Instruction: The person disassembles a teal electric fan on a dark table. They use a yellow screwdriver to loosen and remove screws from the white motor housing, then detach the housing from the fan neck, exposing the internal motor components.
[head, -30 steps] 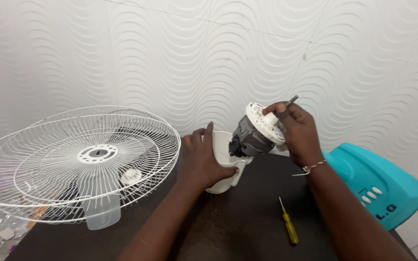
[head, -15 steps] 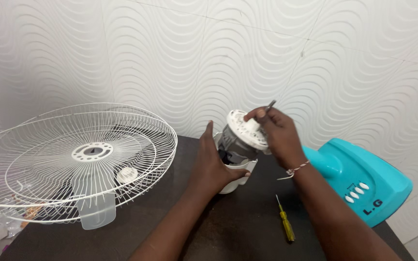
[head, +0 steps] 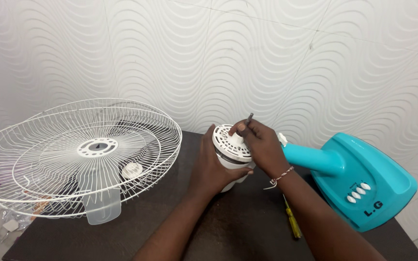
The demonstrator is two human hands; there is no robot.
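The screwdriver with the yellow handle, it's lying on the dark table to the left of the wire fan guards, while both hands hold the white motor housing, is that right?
Not quite. The head view shows the screwdriver lying on the dark table to the right of the wire fan guards, beside the teal fan base. The left hand and right hand are both on the white motor housing.

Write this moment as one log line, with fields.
left hand: holds white housing | right hand: on motor seated in housing | screwdriver: on table
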